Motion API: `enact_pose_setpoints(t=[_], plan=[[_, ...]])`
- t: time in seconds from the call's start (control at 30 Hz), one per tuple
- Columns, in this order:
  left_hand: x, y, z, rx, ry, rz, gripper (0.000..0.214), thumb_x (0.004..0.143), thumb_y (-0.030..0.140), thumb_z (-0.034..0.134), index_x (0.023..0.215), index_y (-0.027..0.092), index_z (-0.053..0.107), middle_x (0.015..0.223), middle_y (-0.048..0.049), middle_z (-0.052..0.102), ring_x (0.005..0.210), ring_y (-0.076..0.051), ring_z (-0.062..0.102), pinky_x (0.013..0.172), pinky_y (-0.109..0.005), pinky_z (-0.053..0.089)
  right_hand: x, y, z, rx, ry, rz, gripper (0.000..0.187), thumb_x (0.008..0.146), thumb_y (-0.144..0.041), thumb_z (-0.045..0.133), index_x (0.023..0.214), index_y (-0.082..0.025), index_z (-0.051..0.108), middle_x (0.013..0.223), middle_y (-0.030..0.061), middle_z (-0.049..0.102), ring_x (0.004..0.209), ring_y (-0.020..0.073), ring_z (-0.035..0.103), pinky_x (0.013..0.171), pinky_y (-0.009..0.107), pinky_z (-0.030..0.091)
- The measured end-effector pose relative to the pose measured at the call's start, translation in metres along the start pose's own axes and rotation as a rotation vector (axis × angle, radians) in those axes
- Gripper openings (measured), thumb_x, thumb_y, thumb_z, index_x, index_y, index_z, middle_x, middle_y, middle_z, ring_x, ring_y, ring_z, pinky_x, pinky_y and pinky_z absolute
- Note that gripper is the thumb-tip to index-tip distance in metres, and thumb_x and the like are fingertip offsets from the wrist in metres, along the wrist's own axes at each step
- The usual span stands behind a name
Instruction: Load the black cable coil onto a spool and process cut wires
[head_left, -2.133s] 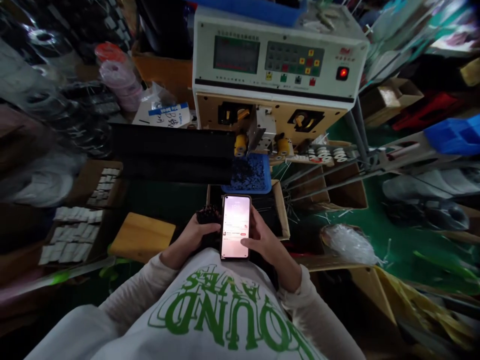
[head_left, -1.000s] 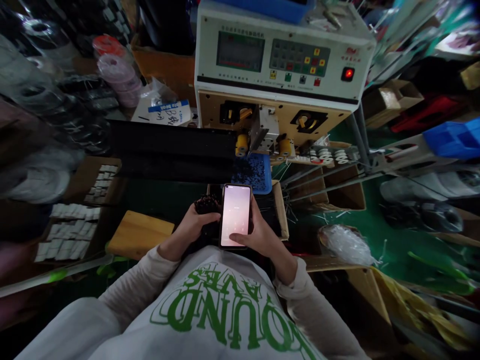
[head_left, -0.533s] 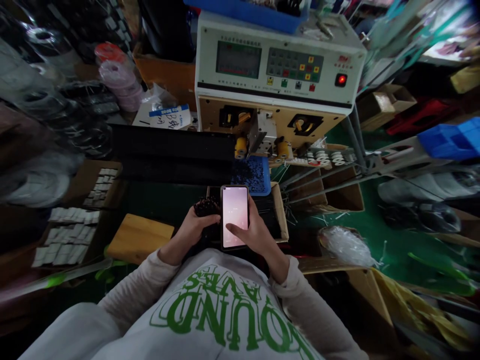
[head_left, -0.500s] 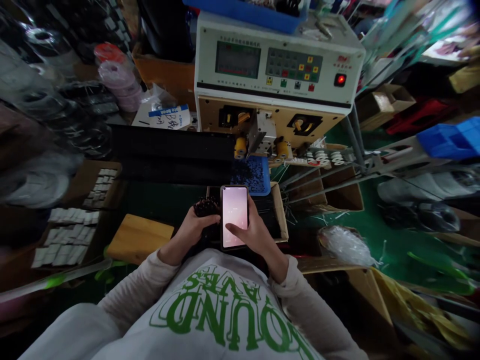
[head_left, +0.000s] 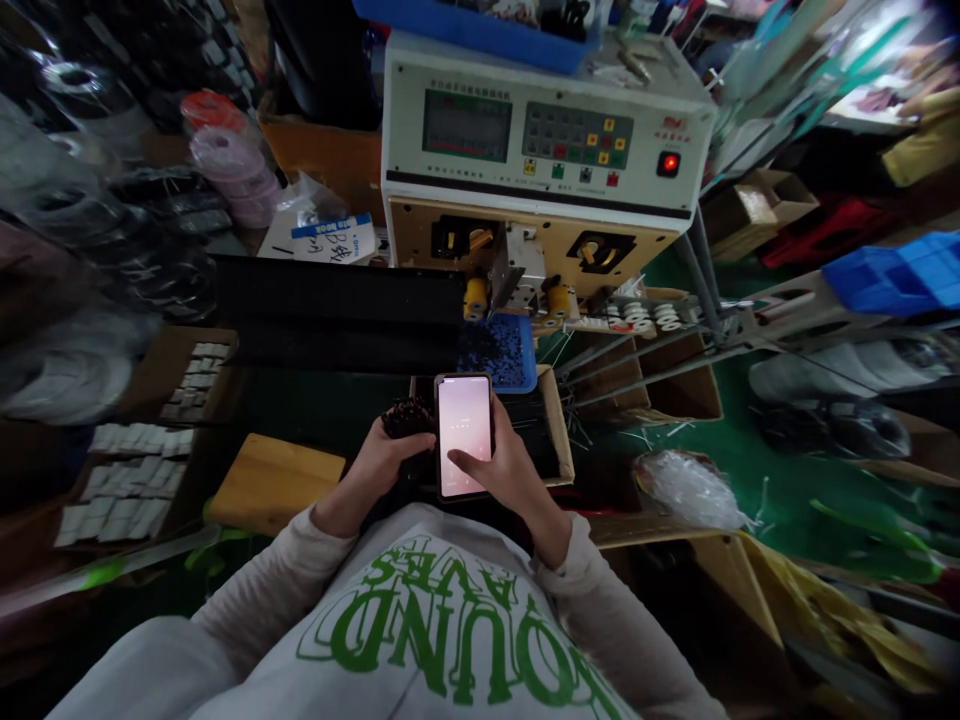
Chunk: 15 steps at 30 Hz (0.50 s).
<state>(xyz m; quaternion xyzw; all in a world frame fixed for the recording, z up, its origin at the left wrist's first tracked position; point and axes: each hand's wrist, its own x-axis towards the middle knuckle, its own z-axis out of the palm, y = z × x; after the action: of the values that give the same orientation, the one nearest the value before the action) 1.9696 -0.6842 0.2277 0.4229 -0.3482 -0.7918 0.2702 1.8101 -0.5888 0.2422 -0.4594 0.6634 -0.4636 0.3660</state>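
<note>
A lit smartphone with a pinkish screen rests in my right hand, whose thumb lies over the lower part of the glass. Just left of the phone, my left hand is closed around a bundle of thin black wires with coppery tips. The rest of the bundle is lost in shadow below that hand. Beyond the phone stands a white wire-cutting machine with a screen, a keypad and a glowing red switch. Under its rollers sits a blue tray holding small black bits.
A black metal chute runs left from the machine. A wooden stool stands at the left, near boxes of white parts. Right of me are a cardboard box, thin metal rods and a clear plastic bag.
The view has shifted slightly, so the machine appears a little further left. Faint dots on the phone screen look changed. Both hands keep their holds.
</note>
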Motion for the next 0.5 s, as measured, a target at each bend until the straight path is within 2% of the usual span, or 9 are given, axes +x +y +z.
enact_pose_setpoints(t=[0.07, 0.2, 0.27, 0.37, 0.5], plan=[[0.000, 0.003, 0.001, -0.004, 0.008, -0.002, 0.026, 0.053, 0.018, 0.083, 0.076, 0.014, 0.071, 0.067, -0.0006, 0.070, 0.061, -0.015, 0.062, 0.060, -0.026, 0.051, 0.001, 0.003, -0.001, 0.041, -0.040, -0.002, 0.100, 0.075, -0.044, 0.076, 0.153, -0.020, 0.020, 0.152, 0.0136, 0.038, 0.137, 0.0313, 0.040, 0.114, 0.047, 0.031], [0.000, 0.009, 0.001, -0.011, 0.013, -0.022, 0.025, 0.051, 0.017, 0.083, 0.073, 0.014, 0.071, 0.062, 0.0001, 0.068, 0.056, -0.013, 0.060, 0.055, -0.024, 0.048, 0.002, 0.010, -0.012, 0.315, -0.235, 0.011, 0.099, 0.076, -0.043, 0.073, 0.155, -0.026, 0.016, 0.155, 0.0070, 0.036, 0.141, 0.0292, 0.035, 0.115, 0.046, 0.032], [0.001, 0.011, 0.001, -0.010, 0.010, -0.025, 0.025, 0.051, 0.017, 0.082, 0.072, 0.014, 0.071, 0.060, 0.0001, 0.067, 0.055, -0.013, 0.058, 0.054, -0.023, 0.047, 0.003, 0.011, -0.017, 0.412, -0.293, 0.048, 0.099, 0.075, -0.038, 0.074, 0.155, -0.028, 0.015, 0.157, 0.0047, 0.031, 0.143, 0.0285, 0.032, 0.115, 0.045, 0.032], [0.002, 0.012, 0.001, -0.014, 0.006, -0.026, 0.024, 0.050, 0.017, 0.082, 0.071, 0.014, 0.070, 0.059, 0.0001, 0.066, 0.054, -0.012, 0.057, 0.054, -0.023, 0.046, 0.004, 0.009, -0.020, 0.455, -0.305, 0.087, 0.100, 0.073, -0.030, 0.076, 0.154, -0.030, 0.017, 0.158, 0.0028, 0.028, 0.144, 0.0271, 0.030, 0.117, 0.044, 0.029], [0.003, 0.012, 0.001, -0.023, 0.003, -0.035, 0.024, 0.051, 0.016, 0.083, 0.072, 0.014, 0.071, 0.062, -0.0002, 0.068, 0.055, -0.013, 0.059, 0.055, -0.023, 0.047, 0.003, 0.008, -0.020, 0.521, -0.322, 0.126, 0.097, 0.074, -0.034, 0.076, 0.153, -0.029, 0.020, 0.154, 0.0063, 0.037, 0.138, 0.0293, 0.041, 0.109, 0.045, 0.040]])
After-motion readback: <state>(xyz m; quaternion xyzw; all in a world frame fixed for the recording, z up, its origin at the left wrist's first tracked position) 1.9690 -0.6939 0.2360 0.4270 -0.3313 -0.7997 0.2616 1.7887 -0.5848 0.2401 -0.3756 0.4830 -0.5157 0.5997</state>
